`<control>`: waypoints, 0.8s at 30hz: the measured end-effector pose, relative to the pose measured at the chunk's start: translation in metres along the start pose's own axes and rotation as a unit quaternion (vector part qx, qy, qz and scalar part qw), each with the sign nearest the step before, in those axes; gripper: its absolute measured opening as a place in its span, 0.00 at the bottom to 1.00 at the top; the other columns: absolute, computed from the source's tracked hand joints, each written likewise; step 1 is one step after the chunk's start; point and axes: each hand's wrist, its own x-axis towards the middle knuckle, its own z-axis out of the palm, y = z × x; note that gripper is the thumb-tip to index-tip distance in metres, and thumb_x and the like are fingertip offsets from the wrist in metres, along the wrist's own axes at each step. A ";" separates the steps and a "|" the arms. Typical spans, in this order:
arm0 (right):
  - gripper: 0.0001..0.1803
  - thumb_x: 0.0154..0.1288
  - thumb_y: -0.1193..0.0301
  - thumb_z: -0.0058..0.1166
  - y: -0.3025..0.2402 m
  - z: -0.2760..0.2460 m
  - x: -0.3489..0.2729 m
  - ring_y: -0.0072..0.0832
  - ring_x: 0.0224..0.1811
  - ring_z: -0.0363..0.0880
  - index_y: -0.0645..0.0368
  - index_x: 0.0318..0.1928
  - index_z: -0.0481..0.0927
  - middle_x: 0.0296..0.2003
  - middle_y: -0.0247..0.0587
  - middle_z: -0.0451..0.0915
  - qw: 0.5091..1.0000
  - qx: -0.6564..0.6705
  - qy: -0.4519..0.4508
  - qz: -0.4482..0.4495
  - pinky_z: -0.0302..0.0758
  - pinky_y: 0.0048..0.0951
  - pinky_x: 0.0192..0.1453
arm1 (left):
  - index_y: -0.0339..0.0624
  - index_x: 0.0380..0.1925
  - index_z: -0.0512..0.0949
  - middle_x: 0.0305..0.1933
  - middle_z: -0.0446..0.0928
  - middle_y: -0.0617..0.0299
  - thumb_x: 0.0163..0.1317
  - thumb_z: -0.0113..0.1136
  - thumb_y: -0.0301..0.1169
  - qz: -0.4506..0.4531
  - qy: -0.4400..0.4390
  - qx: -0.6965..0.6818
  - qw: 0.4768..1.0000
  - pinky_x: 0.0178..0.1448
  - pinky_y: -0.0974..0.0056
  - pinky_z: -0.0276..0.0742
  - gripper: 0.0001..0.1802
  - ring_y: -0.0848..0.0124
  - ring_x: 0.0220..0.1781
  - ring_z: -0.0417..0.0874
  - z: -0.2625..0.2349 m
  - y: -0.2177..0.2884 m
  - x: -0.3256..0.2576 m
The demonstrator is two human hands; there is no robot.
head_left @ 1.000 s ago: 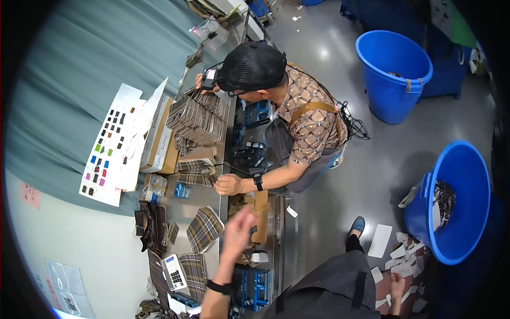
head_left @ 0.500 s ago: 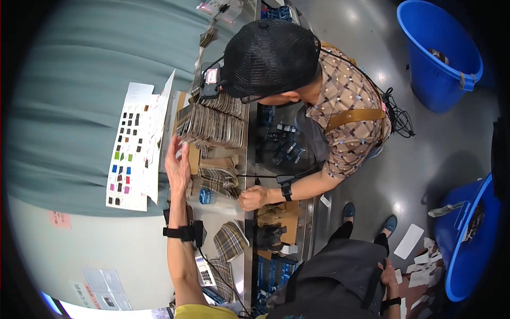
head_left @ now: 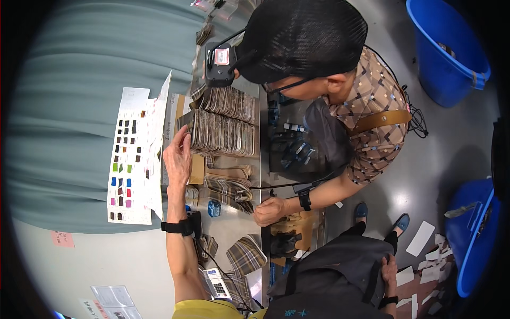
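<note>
Stacks of plaid pieces are standing on edge in two rows on the metal desk, probably for keeping them compact and even. The left hand is reaching to the near row's left end, its fingertips touching the outermost piece; whether this grip is pinching cloth, I cannot tell. The right hand is resting against the dark apron, fingers bent; whether its grip is holding anything is likewise unclear. A co-worker is bending over the desk from the right, perhaps for a closer look. Dark lettering is running along the box left of the rows; a red-edged label with tiny print is marking the black device at the co-worker's cap; a colour-swatch card is standing farther left, seemingly for reference.
</note>
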 end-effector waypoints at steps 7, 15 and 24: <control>0.28 0.70 0.59 0.45 -0.003 0.011 0.003 0.61 0.61 0.66 0.67 0.62 0.66 0.61 0.65 0.66 0.999 -0.015 0.008 -0.031 0.65 0.49 0.65 | 0.37 0.56 0.77 0.41 0.84 0.48 0.68 0.56 0.33 0.027 0.005 -0.004 1.000 0.42 0.62 0.80 0.19 0.68 0.37 0.84 0.004 -0.011 -0.008; 0.28 0.68 0.59 0.46 0.002 0.024 0.008 0.60 0.60 0.68 0.70 0.59 0.69 0.57 0.65 0.70 0.998 -0.005 0.033 -0.048 0.65 0.48 0.64 | 0.34 0.56 0.76 0.43 0.83 0.47 0.67 0.54 0.30 -0.020 -0.004 -0.041 0.999 0.44 0.62 0.81 0.19 0.66 0.39 0.85 -0.005 -0.022 -0.007; 0.25 0.69 0.60 0.45 0.010 0.040 0.011 0.57 0.60 0.70 0.66 0.59 0.70 0.57 0.60 0.72 0.995 -0.008 0.070 -0.071 0.66 0.47 0.64 | 0.34 0.58 0.74 0.44 0.83 0.44 0.61 0.61 0.32 0.016 -0.001 0.017 1.000 0.49 0.60 0.82 0.25 0.60 0.43 0.86 0.000 -0.005 -0.013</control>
